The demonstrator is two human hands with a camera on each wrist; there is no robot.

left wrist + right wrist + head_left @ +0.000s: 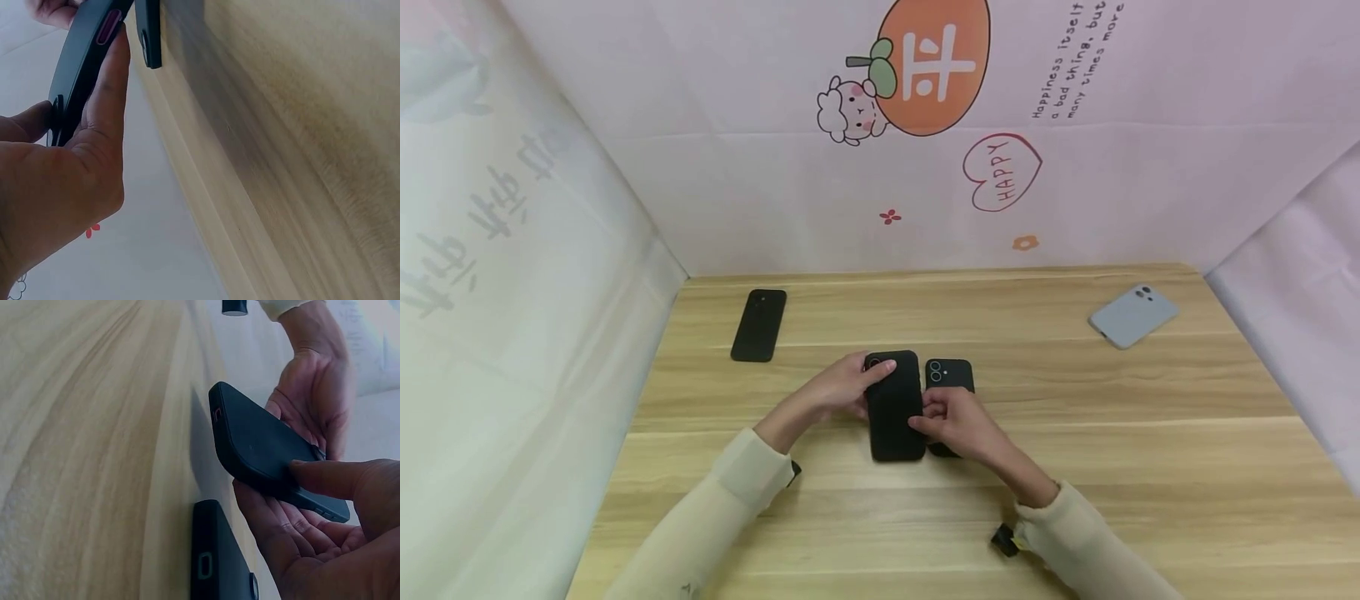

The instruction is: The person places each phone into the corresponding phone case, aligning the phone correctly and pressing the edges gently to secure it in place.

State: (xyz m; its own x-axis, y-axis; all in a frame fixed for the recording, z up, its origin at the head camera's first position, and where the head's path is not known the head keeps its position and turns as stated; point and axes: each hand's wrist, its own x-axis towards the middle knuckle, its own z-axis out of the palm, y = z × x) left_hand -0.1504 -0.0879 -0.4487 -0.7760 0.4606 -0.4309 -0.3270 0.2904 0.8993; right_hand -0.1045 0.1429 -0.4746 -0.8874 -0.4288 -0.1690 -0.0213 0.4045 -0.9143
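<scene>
As it's held clear of the wooden table point(1150, 433), the black phone point(895, 417) sits nr the middle, back side up. L hand point(842, 383) grips its 10 o'clock corner, thumb on top by the camera; R hand point(958, 421) pinches the 3 o'clock edge, thumb over, fingers curled under. Step in hand, I'd judge: two-handed handling, mid-hold. Next move prob. calls for steady grips both sides, w/o knocking the second black phone point(957, 373), just beside at 3 o'clock, part-hidden by R hand. Farther out, well apart: third black phone point(758, 325) at 10 o'clock, light-blue phone point(1133, 317) btwn 2 and 3.
</scene>
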